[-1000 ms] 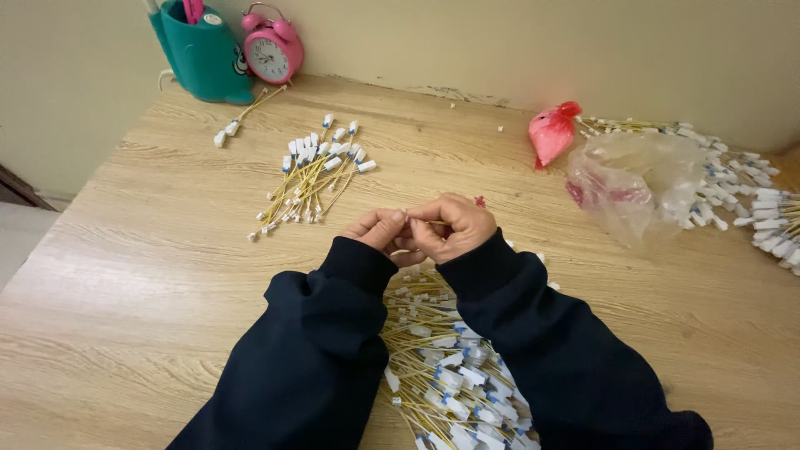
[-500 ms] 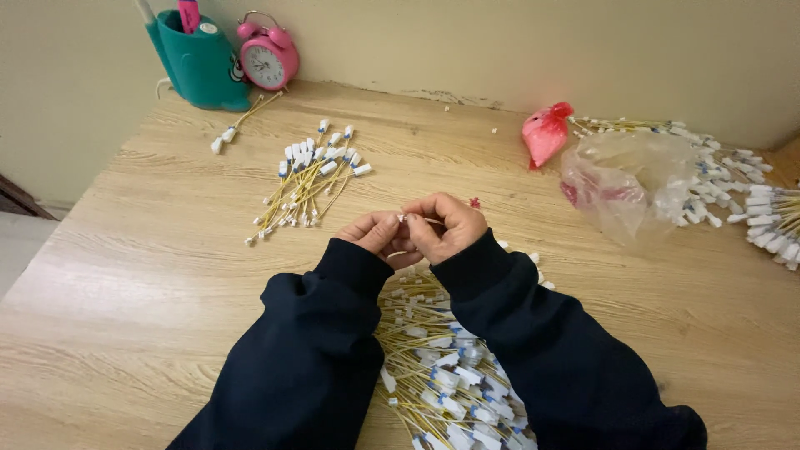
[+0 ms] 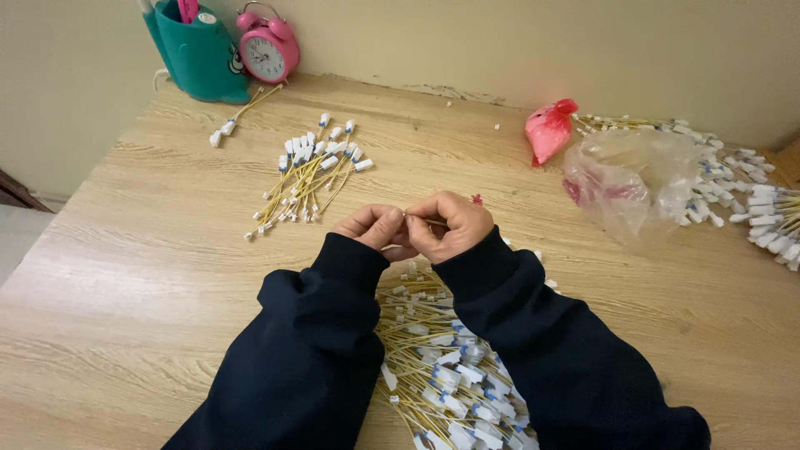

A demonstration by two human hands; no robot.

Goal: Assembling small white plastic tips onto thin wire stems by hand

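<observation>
Your left hand [image 3: 375,227] and right hand [image 3: 446,223] meet over the middle of the desk [image 3: 125,292], fingertips pinched together on one thin yellow wire [image 3: 427,221] that runs between them; both hands are closed on it, though what the fingertips do to it is too small to tell; judging by how the piles lie, you are only partway through; a small fanned bunch of finished-looking wires [image 3: 310,177] lies ahead and to the left, well apart from your hands, while a far larger heap [image 3: 446,367] sits between your dark sleeves, close to you; more bundles [image 3: 754,200] lie at the right edge beside a crumpled clear plastic bag [image 3: 629,179] and a small red bag [image 3: 548,129]; each wire is slim and stiff-looking, yellow along its length, with a blocky white connector at the end, some tipped blue; the desk is pale wood-grain laminate, smooth and matte; at the back stand a teal holder [image 3: 196,50] and a pink twin-bell alarm clock [image 3: 267,52].
</observation>
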